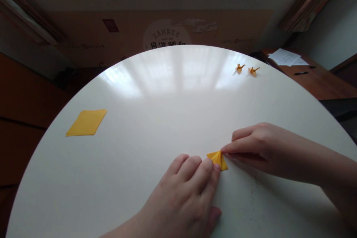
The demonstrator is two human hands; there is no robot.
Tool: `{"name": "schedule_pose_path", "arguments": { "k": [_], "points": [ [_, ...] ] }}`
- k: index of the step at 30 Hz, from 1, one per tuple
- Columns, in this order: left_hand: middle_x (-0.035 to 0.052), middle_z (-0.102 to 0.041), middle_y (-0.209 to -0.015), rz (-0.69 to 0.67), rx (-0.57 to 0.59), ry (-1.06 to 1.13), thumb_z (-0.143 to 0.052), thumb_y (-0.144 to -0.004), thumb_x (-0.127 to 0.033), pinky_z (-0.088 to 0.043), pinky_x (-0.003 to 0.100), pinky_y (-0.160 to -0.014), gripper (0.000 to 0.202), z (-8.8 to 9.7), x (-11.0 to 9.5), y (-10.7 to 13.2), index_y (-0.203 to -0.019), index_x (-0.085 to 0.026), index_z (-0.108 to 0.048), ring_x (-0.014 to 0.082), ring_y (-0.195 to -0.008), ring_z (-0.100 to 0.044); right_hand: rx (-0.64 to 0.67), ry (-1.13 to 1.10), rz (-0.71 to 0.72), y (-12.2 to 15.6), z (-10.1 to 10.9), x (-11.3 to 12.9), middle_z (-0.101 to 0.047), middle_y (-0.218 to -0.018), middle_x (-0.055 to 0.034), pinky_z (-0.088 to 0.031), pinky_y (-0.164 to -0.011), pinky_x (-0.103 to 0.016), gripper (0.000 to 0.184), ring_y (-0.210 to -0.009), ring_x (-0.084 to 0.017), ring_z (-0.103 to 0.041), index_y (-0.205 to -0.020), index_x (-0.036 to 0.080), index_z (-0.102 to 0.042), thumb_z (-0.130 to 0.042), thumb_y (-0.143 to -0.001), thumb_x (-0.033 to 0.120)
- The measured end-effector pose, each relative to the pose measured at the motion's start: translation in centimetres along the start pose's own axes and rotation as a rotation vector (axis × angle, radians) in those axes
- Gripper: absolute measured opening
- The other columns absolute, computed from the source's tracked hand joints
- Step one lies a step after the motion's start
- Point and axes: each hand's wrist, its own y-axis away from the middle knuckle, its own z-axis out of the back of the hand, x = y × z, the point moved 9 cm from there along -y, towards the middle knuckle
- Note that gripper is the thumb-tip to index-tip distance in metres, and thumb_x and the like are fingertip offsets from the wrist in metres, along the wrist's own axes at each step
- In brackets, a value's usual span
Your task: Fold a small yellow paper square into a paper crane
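Note:
A small piece of yellow origami paper (216,157), folded with creases fanning from one point, lies on the white round table (156,130). My left hand (192,189) presses its near left part down with closed, bent fingers; the thumb is tucked below them. At the paper's far right corner, my right hand (256,147) has its fingertips pinched together on the edge. The fingers hide part of the paper.
On the left of the table lies a stack of square yellow paper (87,122). Two small folded paper cranes (253,71) stand near the far right edge. Beyond is a brown desk (329,80) with white printed sheets (288,57); a printed cardboard panel (125,39) leans by the wall.

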Motion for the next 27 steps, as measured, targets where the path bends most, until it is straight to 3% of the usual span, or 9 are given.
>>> {"name": "schedule_pose_path", "arguments": {
  "k": [6,16,27],
  "points": [
    [0.0092,-0.061,-0.134,0.007,0.021,0.016,-0.054,-0.095,-0.039,-0.039,0.043,-0.102,0.052,-0.2,0.2,-0.1,-0.14,-0.012,-0.053,0.0285,-0.114,-0.052,-0.078,-0.017,0.043,0.1,0.7,0.3,-0.071,-0.079,-0.0022,-0.04,-0.058,-0.022,0.022,-0.064,-0.013,-0.064,-0.105,0.026,-0.077,-0.06,-0.093,0.019],
    [0.0086,-0.061,-0.135,-0.004,0.038,-0.008,-0.052,-0.097,-0.041,-0.039,0.043,-0.101,0.054,-0.1,0.2,-0.2,-0.142,-0.012,-0.051,0.028,-0.113,-0.053,-0.044,-0.033,0.21,0.0,0.5,1.6,-0.068,-0.071,-0.0002,-0.037,-0.058,-0.021,0.019,-0.058,-0.011,-0.059,-0.101,0.026,-0.077,-0.06,-0.096,0.022],
    [0.0086,-0.058,-0.138,0.004,0.043,-0.012,-0.05,-0.098,-0.041,-0.038,0.042,-0.101,0.053,0.2,0.2,-0.4,-0.142,-0.011,-0.051,0.0284,-0.114,-0.052,-0.001,-0.055,0.207,0.0,0.3,1.8,-0.069,-0.072,-0.0004,-0.036,-0.058,-0.022,0.021,-0.059,-0.011,-0.06,-0.105,0.028,-0.078,-0.059,-0.096,0.022]
  ]
}}
